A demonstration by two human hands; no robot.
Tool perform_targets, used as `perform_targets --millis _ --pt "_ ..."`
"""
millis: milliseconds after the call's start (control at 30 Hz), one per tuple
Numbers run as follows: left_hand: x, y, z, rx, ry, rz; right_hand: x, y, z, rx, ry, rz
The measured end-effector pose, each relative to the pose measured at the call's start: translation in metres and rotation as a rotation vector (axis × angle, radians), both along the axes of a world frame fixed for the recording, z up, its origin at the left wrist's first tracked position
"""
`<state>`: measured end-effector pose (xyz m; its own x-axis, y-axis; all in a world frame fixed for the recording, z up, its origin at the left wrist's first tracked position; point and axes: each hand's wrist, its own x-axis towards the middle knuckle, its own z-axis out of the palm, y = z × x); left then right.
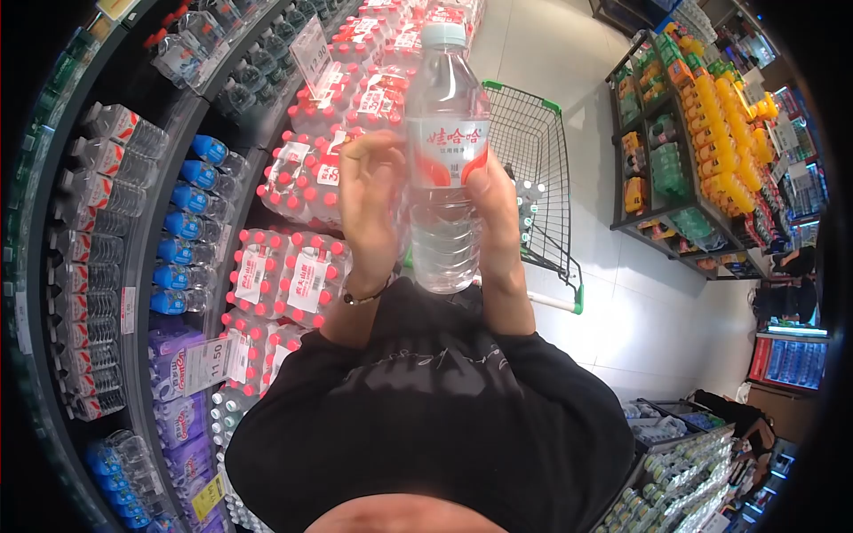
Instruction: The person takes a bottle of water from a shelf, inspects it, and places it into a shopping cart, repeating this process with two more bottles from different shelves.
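Upright in front of my chest is a clear plastic water bottle [444,226] with a pale cap and a white and red label facing me. My right hand [498,209] grips it from the right side, thumb lying over the edge of the label. On the other side, my left hand [371,200] is raised close beside the bottle with loosely bent, parted fingers and nothing in them. A dark bracelet [366,296] circles the left wrist. Behind the bottle stands a green-trimmed wire shopping cart [555,244], with some bottles [530,206] inside it.
Stacked red-capped water packs [306,275] line my left, beside shelves of blue-labelled bottles [182,235] and price tags [209,364]. A rack of orange drinks [720,133] stands across the tiled aisle [613,333]. A person [751,426] is at the lower right, near bottle stacks [675,484].
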<state>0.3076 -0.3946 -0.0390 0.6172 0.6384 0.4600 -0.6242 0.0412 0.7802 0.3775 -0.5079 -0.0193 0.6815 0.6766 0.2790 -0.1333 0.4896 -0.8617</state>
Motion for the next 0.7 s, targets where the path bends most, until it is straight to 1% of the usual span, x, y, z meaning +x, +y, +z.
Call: perform_targets --millis 33,67,133,233,267,333,367,433,533,567,633,667,700 --pt "-0.001 -0.003 -0.001 0.038 0.007 -0.003 0.000 0.002 -0.002 0.008 0.030 -0.005" --pt "0.002 -0.004 -0.006 0.012 -0.055 -0.070 -0.001 0.004 -0.002 0.007 0.052 -0.036" --pt "-0.001 -0.007 -0.003 0.128 -0.007 -0.079 -0.005 0.009 0.000 0.006 0.092 -0.097" --pt "-0.008 -0.006 -0.001 0.253 0.085 -0.081 -0.002 0.014 -0.004 0.026 -0.010 -0.234" --pt "-0.010 -0.004 -0.001 0.289 0.118 -0.081 0.001 0.015 -0.007 0.053 -0.017 -0.224" --pt "-0.017 0.002 0.002 0.544 0.252 -0.015 0.007 0.015 -0.012 0.109 -0.031 -0.208" --pt "-0.020 0.003 0.003 0.672 0.319 0.018 0.009 0.015 -0.012 0.107 0.004 -0.185" --pt "-0.019 -0.004 0.005 0.617 0.366 -0.014 0.012 0.014 -0.010 0.104 0.075 -0.139" --pt "-0.016 -0.005 0.003 0.498 0.363 -0.092 0.018 0.012 -0.013 0.010 -0.139 -0.268" --pt "-0.014 -0.004 0.001 0.452 0.350 -0.122 0.015 0.014 -0.009 0.003 -0.172 -0.314" --pt "-0.012 0.007 -0.011 0.349 0.291 -0.271 0.005 0.016 0.002 -0.011 -0.237 -0.406" --pt "-0.012 0.013 -0.016 0.298 0.261 -0.345 0.006 0.010 -0.001 -0.011 -0.227 -0.385" --pt "-0.014 0.016 -0.018 0.123 0.223 -0.498 0.012 0.000 -0.006 -0.009 -0.219 -0.364"
